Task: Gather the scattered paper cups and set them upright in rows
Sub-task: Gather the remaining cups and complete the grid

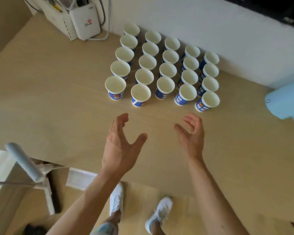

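Several blue-and-white paper cups (165, 68) stand upright in neat rows on the light wooden table (58, 99), reaching back to the white wall. The nearest row runs from a cup at the left (115, 87) to one at the right (208, 101). My left hand (121, 146) hovers over the table in front of the cups, fingers spread and loosely bent, holding nothing. My right hand (192, 134) hovers beside it, palm turned inward, fingers relaxed and empty. Neither hand touches a cup.
White router boxes (85, 21) with cables stand at the table's back left. A pale blue object (285, 104) sits at the right edge. Below the table's near edge are a white stand with a grey bar (24, 161) and my white shoes (116, 199).
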{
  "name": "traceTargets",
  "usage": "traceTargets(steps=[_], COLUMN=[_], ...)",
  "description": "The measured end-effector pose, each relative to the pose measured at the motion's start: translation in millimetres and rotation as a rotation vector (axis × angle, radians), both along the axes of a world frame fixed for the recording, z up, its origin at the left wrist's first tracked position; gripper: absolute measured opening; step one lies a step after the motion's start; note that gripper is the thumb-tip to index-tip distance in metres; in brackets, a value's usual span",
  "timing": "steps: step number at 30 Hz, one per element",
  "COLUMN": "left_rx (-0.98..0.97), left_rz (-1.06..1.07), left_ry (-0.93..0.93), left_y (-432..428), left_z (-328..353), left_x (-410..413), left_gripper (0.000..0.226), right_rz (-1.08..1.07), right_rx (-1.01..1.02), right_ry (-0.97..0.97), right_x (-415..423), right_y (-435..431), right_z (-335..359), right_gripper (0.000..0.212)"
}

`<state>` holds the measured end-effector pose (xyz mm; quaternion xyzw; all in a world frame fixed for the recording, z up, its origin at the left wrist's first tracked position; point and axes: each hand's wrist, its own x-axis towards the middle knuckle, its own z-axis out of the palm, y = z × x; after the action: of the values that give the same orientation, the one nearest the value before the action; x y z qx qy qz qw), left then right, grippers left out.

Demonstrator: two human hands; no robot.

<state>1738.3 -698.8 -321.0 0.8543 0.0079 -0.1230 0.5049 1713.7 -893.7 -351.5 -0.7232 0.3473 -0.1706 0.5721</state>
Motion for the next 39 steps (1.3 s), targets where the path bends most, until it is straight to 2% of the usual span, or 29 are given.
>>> traceTargets(steps=[6,13,23,28,39], left_rx=[0.003,-0.026,-0.103,-0.094,-0.051], left_rz=[-0.106,-0.189,-0.338,-0.429,-0.585], left_ry=[-0.037,-0.092,-0.101,-0.09,-0.078], left_y=[-31,-108,-255,-318,-474], left_z=[73,125,154,159,144], left_x=[-44,-121,-223,-267,-282], left_gripper=[0.061,0.054,0.047,0.047,0.05], right_rz=[-0.059,-0.166,-0.208,-0.308,-0.386], right_rx=[0.019,0.115,0.114,0.115,0.134], right_ry=[-0.004,-0.129,-0.203,-0.197,-0.104], right_x=[-79,-166,-281,-339,-389], right_y=[-34,-95,-219,-280,-405], right_z=[65,104,134,143,133], right_gripper=[0.051,0.042,0.034,0.028,0.024])
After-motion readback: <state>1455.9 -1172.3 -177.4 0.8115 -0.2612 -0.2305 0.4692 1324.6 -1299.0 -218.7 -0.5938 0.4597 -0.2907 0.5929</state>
